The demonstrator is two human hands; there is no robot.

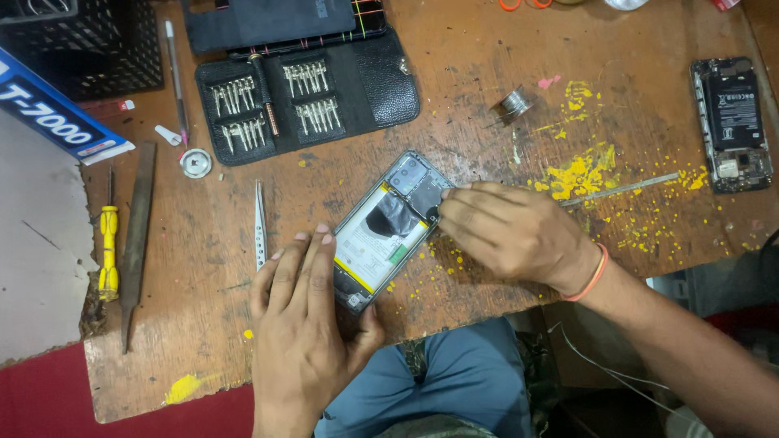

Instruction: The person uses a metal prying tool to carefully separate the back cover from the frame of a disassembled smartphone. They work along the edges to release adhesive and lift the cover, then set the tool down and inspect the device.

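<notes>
An opened phone (388, 229) with its back cover off lies at an angle near the front edge of a worn wooden table (454, 105); its pale battery and a black patch show. My left hand (304, 324) rests flat on the phone's lower left side, fingers extended, holding it down. My right hand (507, 231) comes in from the right with fingertips pinched at the phone's upper right edge, on a small dark part; I cannot tell what it is. An orange band circles my right wrist.
A black screwdriver-bit case (304, 101) lies open at the back. Tweezers (260, 223) lie left of the phone. A yellow screwdriver (108, 251) and a file (136, 239) lie at far left. Another opened phone (732, 122) sits at right. A solder spool (514, 104) is behind.
</notes>
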